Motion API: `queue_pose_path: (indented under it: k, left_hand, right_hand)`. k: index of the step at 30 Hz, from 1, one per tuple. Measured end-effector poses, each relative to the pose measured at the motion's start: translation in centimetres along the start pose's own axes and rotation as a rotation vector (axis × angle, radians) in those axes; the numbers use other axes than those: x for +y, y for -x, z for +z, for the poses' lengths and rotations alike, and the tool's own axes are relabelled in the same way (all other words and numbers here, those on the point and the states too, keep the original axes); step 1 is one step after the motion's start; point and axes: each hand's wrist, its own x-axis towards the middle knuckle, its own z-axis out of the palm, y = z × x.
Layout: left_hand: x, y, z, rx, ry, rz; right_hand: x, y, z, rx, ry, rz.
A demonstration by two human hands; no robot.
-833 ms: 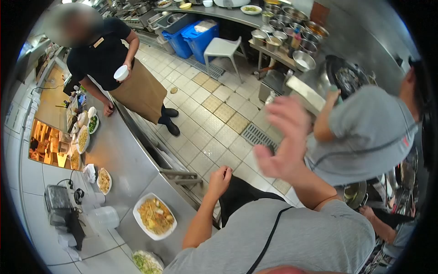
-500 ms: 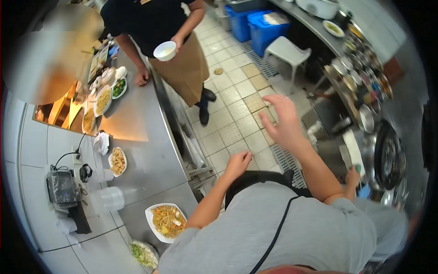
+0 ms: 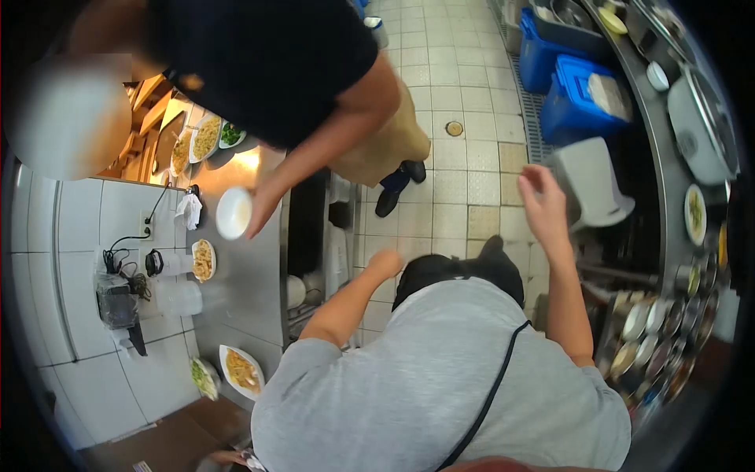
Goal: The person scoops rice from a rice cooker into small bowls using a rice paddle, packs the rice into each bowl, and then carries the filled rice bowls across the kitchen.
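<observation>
My left hand (image 3: pixel 385 264) hangs in front of my body near the counter side, its fingers curled in and slightly blurred, with no object seen in it. Out over the floor, my right hand (image 3: pixel 543 200) is raised with thumb and fingers apart; it holds nothing and is nearest the white plastic stool (image 3: pixel 590 181). Across from me a person in a dark shirt leans over the steel counter (image 3: pixel 244 307). That person's hand (image 3: pixel 266 208) holds a white bowl (image 3: pixel 233 212) with something pale inside.
Along the counter are a dish of noodles (image 3: pixel 242 372), a bowl with green topping (image 3: pixel 204 379), a dish of light brown food (image 3: pixel 204 260) and stacked clear containers (image 3: pixel 182 299). Blue bins (image 3: pixel 578 98) stand beyond the stool. At right, a shelf carries several metal containers (image 3: pixel 661 338).
My view has turned and moved forward along the aisle. The other person has come closer, leaning in and bringing the white bowl over the counter. My right hand stays raised and open.
</observation>
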Motion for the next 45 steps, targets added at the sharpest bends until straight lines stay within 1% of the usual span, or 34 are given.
queue_pose_path:
  k: [1, 2, 3, 5, 6, 8, 10, 11, 12, 14, 16, 17, 18, 20, 21, 22, 23, 24, 26, 27, 29, 30, 32, 33, 35, 36, 38, 39, 40, 42, 43, 44, 45]
  left_hand:
    - [-1.6, -1.6, 3.8, -0.07, 0.013, -0.157]
    - [-1.5, -1.7, 5.1, -0.219, -0.042, -0.105]
    - [-1.3, -1.8, 7.4, -0.324, -0.04, -0.143]
    - [2.1, -1.1, 7.4, -0.487, 0.093, -0.233]
    - [3.2, -1.3, 8.1, -0.454, 0.111, -0.111]
    - [5.6, -2.6, 8.6, -0.405, 0.145, 0.1]
    - [8.2, -6.9, 6.4, -0.448, 0.171, 0.152]
    - [9.3, -9.9, 5.0, -0.481, 0.171, 0.158]
    - [9.9, -13.6, 3.2, -0.516, 0.148, 0.17]
    - [10.6, -22.1, -1.5, -0.577, 0.064, 0.227]
    - [10.8, -31.3, -7.1, -0.619, -0.075, 0.317]
    - [10.6, -36.3, -10.5, -0.584, -0.14, 0.322]
    - [10.2, -41.6, -14.2, -0.505, -0.175, 0.289]
    - [9.2, -52.0, -22.6, -0.137, 0.001, 0.128]
    - [10.3, -55.4, -29.1, -0.06, 0.023, 0.161]
    - [11.8, -58.6, -37.1, 0.023, 0.05, 0.202]
    - [12.6, -61.9, -42.7, 0.167, 0.084, 0.338]
    - [14.6, -66.2, -47.7, 0.134, 0.278, 0.098]
    - [17.8, -72.4, -56.5, 0.186, 0.262, 0.135]
    - [19.3, -74.8, -59.6, 0.176, 0.23, 0.173]
    - [23.2, -79.9, -64.5, 0.137, 0.138, 0.151]
    - [24.3, -81.2, -65.4, 0.129, 0.104, 0.166]
    - [29.1, -85.7, -68.2, -0.041, -0.078, 0.333]
    - [31.5, -87.3, -69.7, -0.05, -0.111, 0.358]
    - [36.8, -89.1, -72.6, -0.104, -0.213, 0.521]
    - [39.7, -90.7, -74.3, -0.119, -0.237, 0.546]
    - [45.7, -95.0, -78.7, -0.124, -0.179, 0.703]
    - [49.2, -97.1, -81.1, -0.044, -0.188, 0.818]
    - [52.5, -99.8, -83.6, -0.021, -0.165, 0.887]
    - [60.5, -104.5, -88.9, 0.021, -0.135, 1.027]
    - [64.8, -106.2, -92.0, 0.041, -0.137, 1.096]
    - [69.2, -107.1, -95.2, 0.036, -0.04, 1.164]
    - [73.6, -108.2, -98.0, 0.03, 0.061, 1.228]
  right_hand:
    - [0.0, -3.6, -0.6, -0.025, -0.003, -0.011]
    - [-0.2, -7.4, -1.3, -0.132, 0.013, -0.1]
    - [-0.2, -10.7, -1.4, -0.241, 0.023, -0.188]
    - [-0.4, -17.3, -1.8, -0.346, 0.022, -0.254]
    - [-0.6, -20.5, -1.8, -0.417, 0.028, -0.303]
    - [0.0, -26.1, -1.3, -0.461, -0.004, -0.357]
    - [1.4, -31.2, -0.1, -0.549, 0.021, -0.442]
    - [2.4, -33.5, 0.3, -0.591, 0.049, -0.443]
    - [3.8, -35.5, 0.4, -0.583, 0.057, -0.436]
    - [5.8, -39.6, 0.1, -0.651, 0.165, -0.414]
    - [7.7, -43.4, -1.3, -0.629, 0.225, -0.328]
    - [9.4, -45.5, -2.2, -0.625, 0.207, -0.247]
    - [11.1, -47.7, -3.1, -0.606, 0.188, -0.154]
    - [13.7, -52.4, -5.9, -0.549, 0.224, -0.082]
    - [14.9, -54.5, -7.5, -0.534, 0.249, -0.063]
    - [16.2, -57.0, -8.9, -0.514, 0.276, -0.051]
    - [17.9, -58.7, -10.2, -0.456, 0.252, -0.026]
    - [19.8, -61.2, -11.2, -0.413, 0.223, -0.008]
    - [22.8, -66.1, -13.2, -0.334, 0.241, 0.048]
    - [24.0, -68.5, -14.1, -0.29, 0.249, 0.03]
    - [25.9, -73.8, -16.5, -0.228, 0.264, 0.007]
    - [26.7, -74.5, -16.9, -0.198, 0.251, 0.024]
    - [28.0, -78.9, -19.1, -0.149, 0.253, 0.031]
    - [28.4, -80.4, -20.1, -0.112, 0.251, 0.051]
    - [29.3, -83.0, -22.1, -0.136, 0.306, 0.067]
    - [30.1, -84.4, -23.3, -0.107, 0.308, 0.092]
    - [31.9, -87.3, -25.3, -0.095, 0.35, 0.104]
    - [32.6, -88.6, -26.3, -0.043, 0.393, 0.133]
    - [33.7, -90.0, -26.8, -0.004, 0.39, 0.165]
    - [35.6, -92.8, -28.1, 0.141, 0.508, 0.259]
    - [36.2, -94.4, -28.4, 0.236, 0.502, 0.309]
    - [36.4, -96.3, -28.8, 0.336, 0.499, 0.355]
    - [36.3, -98.4, -29.0, 0.403, 0.474, 0.468]
